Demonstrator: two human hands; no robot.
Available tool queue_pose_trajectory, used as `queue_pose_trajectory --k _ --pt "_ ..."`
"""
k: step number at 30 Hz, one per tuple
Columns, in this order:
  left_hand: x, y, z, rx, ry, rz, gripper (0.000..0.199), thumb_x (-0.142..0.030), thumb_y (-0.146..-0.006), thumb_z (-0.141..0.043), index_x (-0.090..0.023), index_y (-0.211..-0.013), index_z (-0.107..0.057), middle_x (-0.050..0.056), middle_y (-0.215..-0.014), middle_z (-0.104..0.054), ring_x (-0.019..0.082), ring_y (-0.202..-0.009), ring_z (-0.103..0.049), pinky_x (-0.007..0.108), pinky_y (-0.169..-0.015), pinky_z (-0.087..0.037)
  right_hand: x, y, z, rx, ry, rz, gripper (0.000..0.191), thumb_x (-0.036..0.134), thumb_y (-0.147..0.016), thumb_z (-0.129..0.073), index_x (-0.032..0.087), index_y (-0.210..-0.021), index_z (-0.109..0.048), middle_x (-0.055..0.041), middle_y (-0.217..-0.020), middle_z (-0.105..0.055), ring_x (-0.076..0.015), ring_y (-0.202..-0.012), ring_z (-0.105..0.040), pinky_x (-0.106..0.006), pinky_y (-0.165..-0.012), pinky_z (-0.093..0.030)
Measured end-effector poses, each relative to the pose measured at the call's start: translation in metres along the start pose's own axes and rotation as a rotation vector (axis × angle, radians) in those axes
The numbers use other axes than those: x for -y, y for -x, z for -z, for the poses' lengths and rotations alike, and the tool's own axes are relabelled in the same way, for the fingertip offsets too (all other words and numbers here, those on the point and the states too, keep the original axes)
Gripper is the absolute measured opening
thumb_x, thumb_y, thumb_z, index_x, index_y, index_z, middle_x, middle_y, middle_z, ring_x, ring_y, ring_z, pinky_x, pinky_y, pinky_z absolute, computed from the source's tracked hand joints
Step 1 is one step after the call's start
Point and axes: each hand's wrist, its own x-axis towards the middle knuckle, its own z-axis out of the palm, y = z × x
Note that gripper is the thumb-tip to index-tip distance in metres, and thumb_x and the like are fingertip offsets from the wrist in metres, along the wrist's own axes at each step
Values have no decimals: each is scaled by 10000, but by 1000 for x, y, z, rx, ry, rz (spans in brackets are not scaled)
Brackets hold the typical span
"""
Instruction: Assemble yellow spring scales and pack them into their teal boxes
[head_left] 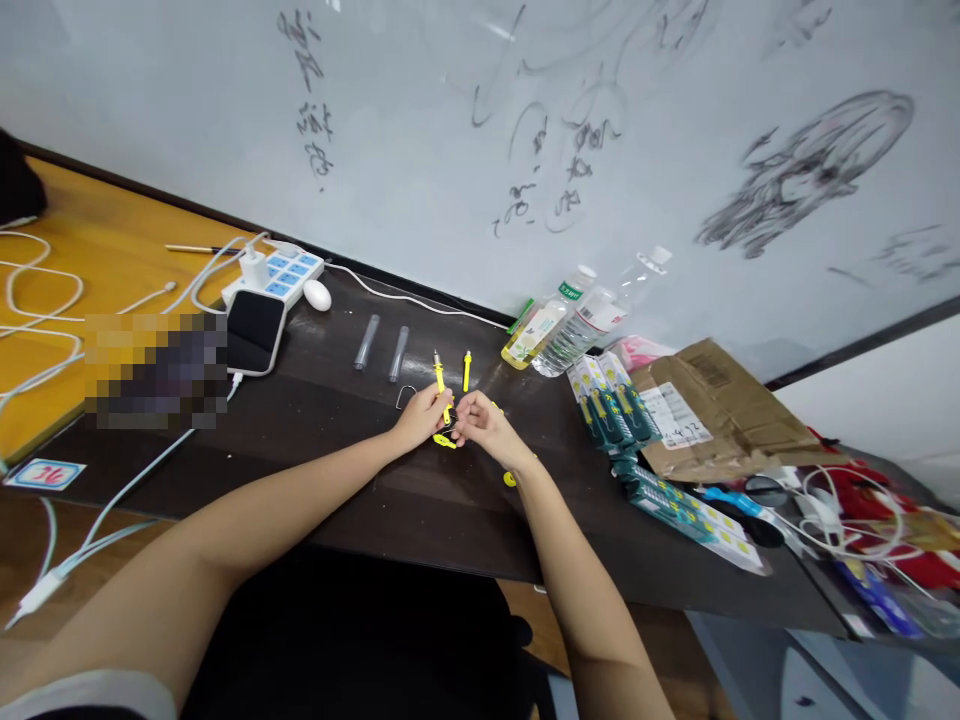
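Observation:
My left hand [421,416] is closed around a yellow plastic rod with a metal tip [439,376], which points up and away from me. Close beside it, my right hand [478,420] has its fingers pinched together near the rod's lower end; what they hold is too small to make out. Below the fingers lies a small yellow part [444,440]. A second yellow rod [467,371] is just beyond my hands. To the left are a bent metal wire loop [406,396] and two clear plastic tubes [367,342]. A yellow round piece [510,479] shows by my right wrist.
At the right are printed green boxes [600,405], a torn cardboard package [716,405] and plastic bottles [574,335]. A phone [256,330], a power strip [289,272] and white cables stand left. A whiteboard [420,130] rises behind the dark table [315,440].

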Motion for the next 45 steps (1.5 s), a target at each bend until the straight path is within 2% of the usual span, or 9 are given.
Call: queue_pose_trajectory --k 5,9,18,22,27,36,40,42,45 --pt "6 -1 0 -12 -99 -42 249 -370 -897 -408 -182 -756 -492 -82 -422 -439 83 -365 -414 194 -437 -331 -10 3 -12 -68 3 60 232 223 -725 -631 219 -831 -425 76 -716 -468 -65 -569 -545 -231 -578 -488" --pt "7 -1 0 -8 -128 -40 258 -383 -906 -396 -180 -784 -500 -81 -424 -451 84 -354 -421 192 -428 -336 -13 3 -7 -117 99 77 177 227 -760 -600 213 -852 -450 70 -711 -467 -76 -603 -561 -242 -606 -488" --pt "3 -2 -1 -16 -15 43 249 -384 -922 -391 -183 -805 -478 -95 -396 -424 62 -289 -360 164 -347 -277 -7 1 10 -242 -12 56 260 357 -718 -671 204 -807 -480 64 -651 -501 -82 -531 -553 -201 -452 -426" --pt "7 -4 0 -24 9 13 263 -419 -910 -427 -182 -820 -496 -82 -432 -460 73 -341 -442 163 -375 -325 -7 0 9 -327 6 81 247 363 -706 -673 203 -782 -502 48 -660 -536 -95 -559 -571 -212 -474 -427" --pt "8 -6 1 -42 99 -103 270 -430 -907 -446 -182 -818 -502 -52 -519 -536 101 -517 -589 199 -539 -463 -12 -3 3 -463 -21 85 212 323 -690 -656 202 -754 -494 43 -627 -551 -109 -552 -579 -248 -537 -468" --pt "3 5 -15 134 272 91 319 -483 -872 -499 -166 -840 -474 1 -673 -648 121 -646 -679 221 -582 -545 -22 -3 -16 -673 127 147 128 316 -756 -533 209 -766 -464 3 -722 -556 -127 -624 -549 -266 -599 -474" --pt "2 4 -14 119 253 97 348 -519 -872 -481 -173 -851 -459 -13 -608 -619 121 -565 -659 180 -463 -485 -18 -2 -8 -749 247 211 121 327 -818 -478 210 -832 -451 -12 -770 -532 -138 -699 -541 -261 -639 -466" --pt "2 2 -11 49 213 94 337 -515 -892 -443 -182 -845 -448 -46 -518 -558 103 -448 -595 150 -378 -389 -15 0 -3 -739 283 237 125 336 -843 -468 214 -865 -448 -10 -783 -516 -137 -696 -531 -257 -629 -457" --pt "1 -1 -6 -56 132 52 304 -475 -917 -411 -190 -817 -445 -91 -429 -452 59 -335 -450 137 -351 -289 -10 4 -4 -543 355 278 99 312 -866 -470 215 -860 -483 -20 -811 -531 -146 -737 -541 -267 -660 -460"
